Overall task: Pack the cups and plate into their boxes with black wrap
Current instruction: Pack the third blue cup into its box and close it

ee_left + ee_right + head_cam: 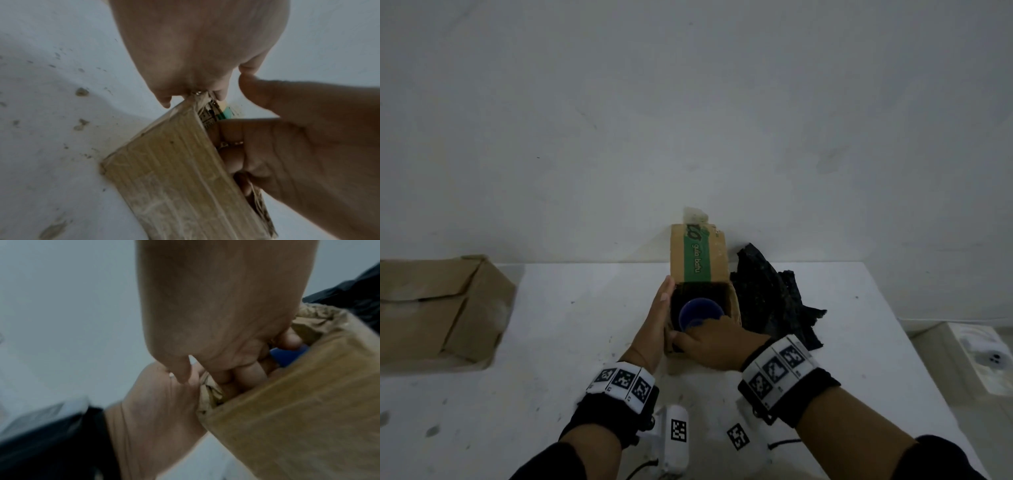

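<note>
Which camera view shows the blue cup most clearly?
The head view: the blue cup shows its open rim inside the small box. The right wrist view shows only a blue sliver behind the fingers. The left wrist view does not show it.

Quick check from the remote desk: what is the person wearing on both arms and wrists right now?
Both hands are bare, the left hand and right hand alike. Each wrist carries a black strap topped by a white band printed with three black-and-white square tag markers. Under each wrist hangs a white camera pod with its own tag and a thin black cable. Dark sleeves cover the upper forearms.
</note>
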{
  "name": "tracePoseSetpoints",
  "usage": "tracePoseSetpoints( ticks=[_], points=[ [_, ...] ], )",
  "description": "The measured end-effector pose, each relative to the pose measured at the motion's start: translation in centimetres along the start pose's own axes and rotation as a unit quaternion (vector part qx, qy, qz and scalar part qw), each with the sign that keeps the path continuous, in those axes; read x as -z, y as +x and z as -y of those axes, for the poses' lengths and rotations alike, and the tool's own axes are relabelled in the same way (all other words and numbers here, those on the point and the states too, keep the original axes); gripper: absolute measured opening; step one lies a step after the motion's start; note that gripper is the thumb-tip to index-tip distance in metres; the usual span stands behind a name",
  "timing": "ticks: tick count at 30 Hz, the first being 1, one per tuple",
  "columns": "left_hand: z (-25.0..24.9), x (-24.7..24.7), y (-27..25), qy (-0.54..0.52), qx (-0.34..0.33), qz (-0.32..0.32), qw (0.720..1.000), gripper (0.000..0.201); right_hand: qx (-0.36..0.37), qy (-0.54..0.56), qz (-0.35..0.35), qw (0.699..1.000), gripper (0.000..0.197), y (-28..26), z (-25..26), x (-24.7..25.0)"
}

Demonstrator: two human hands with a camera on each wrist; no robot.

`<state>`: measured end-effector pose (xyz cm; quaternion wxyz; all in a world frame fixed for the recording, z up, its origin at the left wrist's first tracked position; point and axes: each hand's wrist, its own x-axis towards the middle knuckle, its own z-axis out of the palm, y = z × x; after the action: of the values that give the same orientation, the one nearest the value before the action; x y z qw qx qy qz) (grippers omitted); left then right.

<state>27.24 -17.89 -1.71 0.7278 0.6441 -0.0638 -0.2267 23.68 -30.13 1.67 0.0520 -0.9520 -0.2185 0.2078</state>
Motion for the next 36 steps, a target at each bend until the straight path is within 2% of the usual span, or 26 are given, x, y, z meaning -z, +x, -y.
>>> tracePoseSetpoints(
  ticks=[2,4,6,7,9,13,20,23,26,27,28,29,31,33,36],
  points=[
    [0.0,0.3,0.1,-0.009,0.007,0.011,1.0,0.05,0.004,0.008,-0.024,1.0,0.033,0.6,-0.5,0.9],
    [0.2,0.5,0.3,-0.018,0.01,0.015,1.0,0.051,-0.027,0.023,-0.12,0.992,0.022,0.9,-0.7,1.3],
    [0.5,0.5,0.3,-0.006,-0.002,0.007,1.0,0.046,-0.025,-0.03,-0.151,0.988,0.04,1.5,-1.3,0.7],
    [0.6,0.5,0.2,0.001,-0.009,0.007,1.0,0.045,-0.029,-0.05,-0.137,0.989,0.051,1.7,-1.6,0.3],
    [0.7,0.5,0.2,0.011,-0.021,0.011,1.0,0.043,-0.039,-0.066,-0.112,0.991,0.059,2.2,-2.1,-0.2],
    [1.0,0.7,0.5,0.036,-0.024,0.01,0.999,0.044,-0.022,-0.105,-0.097,0.99,0.051,3.2,-2.4,-0.8],
    [0.8,0.3,0.4,0.048,-0.021,0.006,0.999,0.047,-0.06,-0.165,-0.089,0.98,0.056,4.3,-2.1,-1.7],
    [0.1,0.1,0.4,0.054,-0.015,0.008,0.998,0.054,-0.058,-0.116,-0.112,0.985,0.054,4.1,-2.2,-1.6],
    [0.2,0.8,0.9,0.113,-0.014,0.01,0.993,0.045,-0.029,0.045,-0.165,0.985,0.046,2.5,-2.8,-0.5],
    [0.4,1.1,1.2,0.183,-0.014,0.001,0.983,0.046,-0.029,0.094,-0.182,0.978,0.044,1.5,-3.2,0.0],
    [0.5,1.4,1.4,0.276,-0.017,-0.012,0.961,0.053,-0.041,0.125,-0.204,0.97,0.041,0.4,-3.8,0.5],
    [0.4,1.5,1.6,0.364,-0.03,-0.032,0.93,0.058,-0.064,0.138,-0.233,0.96,0.036,-0.7,-4.5,0.8],
    [-0.7,1.0,1.8,0.479,-0.104,-0.083,0.868,0.049,-0.132,0.141,-0.298,0.935,0.026,-2.8,-6.3,0.8],
    [-2.0,-0.5,2.2,0.513,-0.206,-0.087,0.828,0.048,-0.218,0.151,-0.33,0.906,0.026,-4.5,-8.4,0.3],
    [-3.5,-4.2,3.5,0.521,-0.277,-0.029,0.807,0.046,-0.345,0.186,-0.296,0.871,0.044,-6.4,-11.2,-1.3]
  ],
)
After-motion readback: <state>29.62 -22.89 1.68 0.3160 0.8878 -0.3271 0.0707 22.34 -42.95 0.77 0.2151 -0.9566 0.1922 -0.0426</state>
